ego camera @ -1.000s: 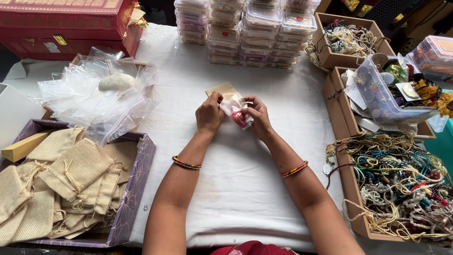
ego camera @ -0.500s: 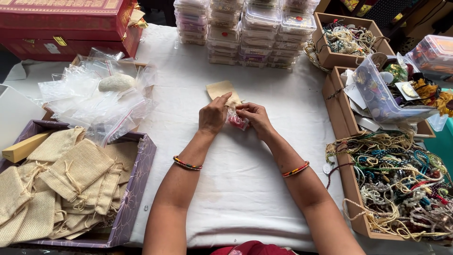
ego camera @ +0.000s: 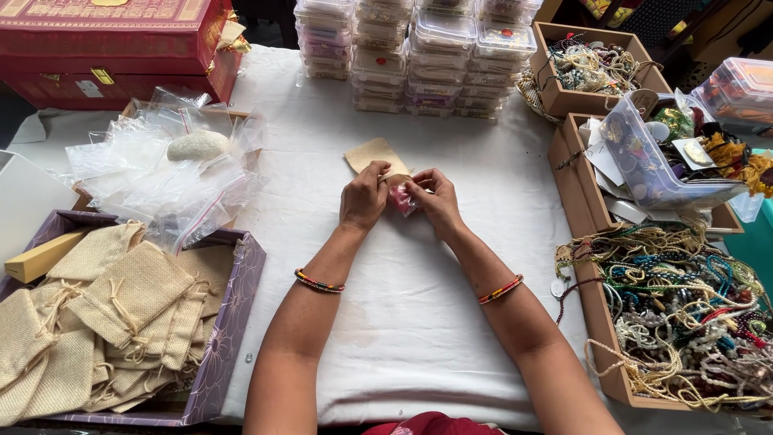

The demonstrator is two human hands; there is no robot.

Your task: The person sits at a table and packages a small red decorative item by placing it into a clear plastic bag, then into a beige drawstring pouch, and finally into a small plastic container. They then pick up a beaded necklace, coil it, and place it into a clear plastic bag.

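Both hands lowering toward tabletop (ego camera: 403,322) since earlier frame. Left hand (ego camera: 364,200) fingers pinching mouth of beige pouch (ego camera: 372,153); right hand (ego camera: 435,200) fingers pinching small pink-filled plastic bag (ego camera: 400,198), pushing it into pouch. Packing nearly seated.

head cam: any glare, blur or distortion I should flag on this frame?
Head view: light is soft and even, with only faint shadows under the left hand and right hand; the clear plastic bags show mild sheen, no blown glare; the small packet between the hands is too small to resolve; focus is sharp throughout; the white cloth edges bow slightly, suggesting wide-angle distortion.
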